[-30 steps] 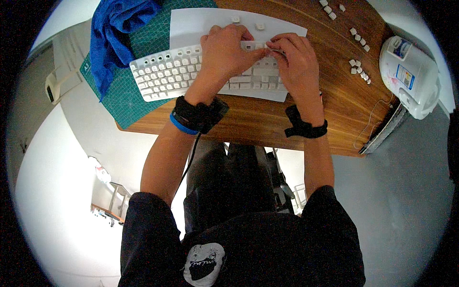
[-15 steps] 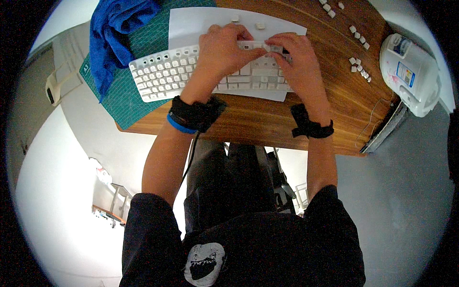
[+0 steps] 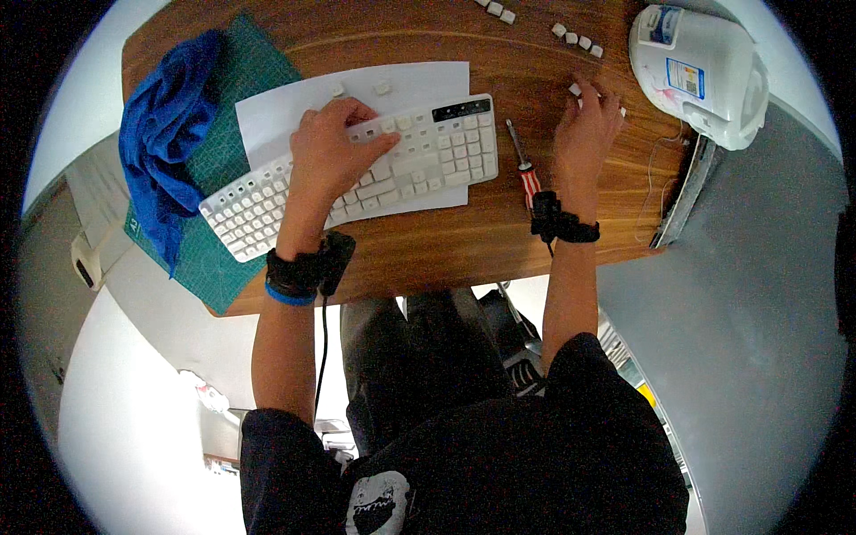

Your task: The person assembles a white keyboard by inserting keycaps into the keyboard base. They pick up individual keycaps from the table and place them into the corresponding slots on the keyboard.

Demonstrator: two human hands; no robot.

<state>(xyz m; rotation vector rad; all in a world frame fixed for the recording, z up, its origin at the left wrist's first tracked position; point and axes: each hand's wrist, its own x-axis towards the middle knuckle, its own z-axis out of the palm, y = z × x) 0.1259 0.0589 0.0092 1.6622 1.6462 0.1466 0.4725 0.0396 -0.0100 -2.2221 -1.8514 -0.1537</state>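
Observation:
A white keyboard (image 3: 477, 153) lies aslant on a sheet of white paper (image 3: 267, 125), several of its key positions along the far side bare of caps. My left hand (image 3: 325, 156) is closed over its far part, the thumb lying on the top and the fingers curled toward the far edge. To the right, my right hand (image 3: 588, 134) reaches down over a small group of loose white keycaps with its fingers apart. One keycap (image 3: 575, 89) shows beside the fingertips; others there are partly covered. Two more keycaps, one being this keycap (image 3: 382, 88), lie on the paper beyond the keyboard.
A screwdriver (image 3: 528, 176) with a red-and-white handle lies between keyboard and right hand. More keycaps (image 3: 584, 42) sit in rows at the far right. A white plastic jug (image 3: 704, 76) stands at the right edge. A blue cloth (image 3: 165, 143) covers part of the green cutting mat (image 3: 236, 290).
My right hand has left the keyboard and moved right to the loose keycaps, uncovering the keyboard's right end and the screwdriver. My left hand stays on the keyboard. The view has shifted.

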